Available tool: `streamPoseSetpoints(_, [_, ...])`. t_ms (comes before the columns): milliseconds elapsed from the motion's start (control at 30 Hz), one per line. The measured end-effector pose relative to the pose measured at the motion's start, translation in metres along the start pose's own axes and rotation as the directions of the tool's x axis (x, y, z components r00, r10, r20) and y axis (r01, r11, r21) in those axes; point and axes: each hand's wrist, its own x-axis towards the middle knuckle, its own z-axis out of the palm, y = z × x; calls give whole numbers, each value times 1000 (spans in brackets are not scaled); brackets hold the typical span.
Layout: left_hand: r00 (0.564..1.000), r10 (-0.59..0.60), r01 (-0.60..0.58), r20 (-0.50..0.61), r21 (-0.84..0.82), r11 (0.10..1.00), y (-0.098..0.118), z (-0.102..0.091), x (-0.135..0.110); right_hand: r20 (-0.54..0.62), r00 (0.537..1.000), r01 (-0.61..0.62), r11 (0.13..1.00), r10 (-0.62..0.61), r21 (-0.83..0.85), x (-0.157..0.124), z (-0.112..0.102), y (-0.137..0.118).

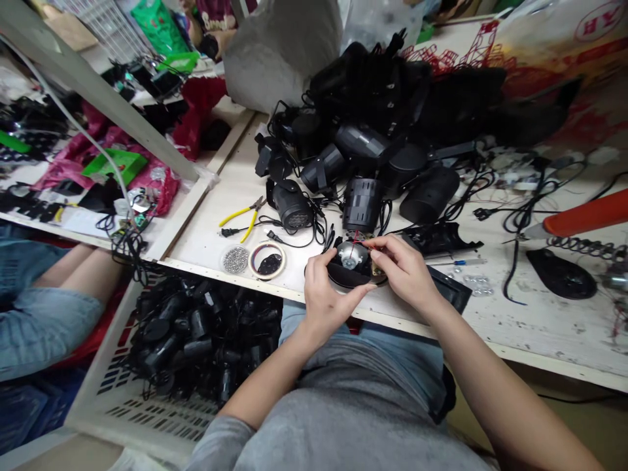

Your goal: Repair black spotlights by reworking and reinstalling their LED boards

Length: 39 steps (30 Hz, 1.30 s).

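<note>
Both my hands meet at the front edge of a white worktable (540,327). My left hand (326,294) grips a round black lamp base (346,275) with a small silver motor (350,255) on top. My right hand (402,268) holds the other side of the same part, its thumb and forefinger pinched on a thin red wire (367,247) by the motor.
A heap of black lamp housings with cords (363,150) lies behind my hands. Yellow-handled pliers (243,216), a dish of screws (236,259) and a tape roll (267,260) sit left. An orange-handled soldering iron (583,216) lies right. A crate of black parts (196,340) stands below, beside another person's legs (44,307).
</note>
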Motion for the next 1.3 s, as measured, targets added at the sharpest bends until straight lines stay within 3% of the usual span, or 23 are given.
streamPoseSetpoints(200, [993, 112, -113, -48, -22, 993, -11, 6, -13, 49, 995, 87, 995, -85, -41, -19, -9, 3])
streamPoseSetpoints(300, [993, 113, -114, -31, -32, 993, -17, 9, -20, 44, 996, 74, 997, -73, -27, -32, -8, 6])
streamPoseSetpoints(467, [994, 98, -97, 45, -29, 995, -23, 11, -27, -10, 992, -116, 950, 125, 290, -43, -5, 8])
streamPoseSetpoints(567, [990, 95, -94, 100, -14, 995, -22, 10, -27, -35, 994, -88, 927, 108, 364, -42, -4, 1])
streamPoseSetpoints(633, [989, 81, -78, 122, -26, 997, -21, 8, -26, -72, 997, 11, 970, 6, 242, -41, -2, -9])
streamPoseSetpoints(700, [989, 84, -78, 125, -50, 996, -19, 6, -26, -85, 981, 179, 984, -176, 23, -40, 2, -19])
streamPoseSetpoints(767, [987, 105, -96, 118, -76, 992, -19, 4, -27, -36, 924, 370, 913, -381, -171, -38, 6, -27])
streamPoseSetpoints(833, [985, 121, -108, 125, -107, 988, -19, 2, -29, 30, 863, 495, 830, -505, -256, -36, 10, -29])
streamPoseSetpoints(900, [983, 121, -102, 139, -137, 985, -20, 1, -31, 74, 847, 524, 804, -526, -280, -33, 13, -27])
streamPoseSetpoints(1133, [976, 146, -132, 164, -93, 987, -27, -3, -30, 151, 888, 461, 843, -435, -279, -29, 8, -20])
streamPoseSetpoints(1300, [970, 155, -142, 188, -78, 987, -30, 0, -31, 233, 864, 501, 806, -446, -315, -27, 7, -19])
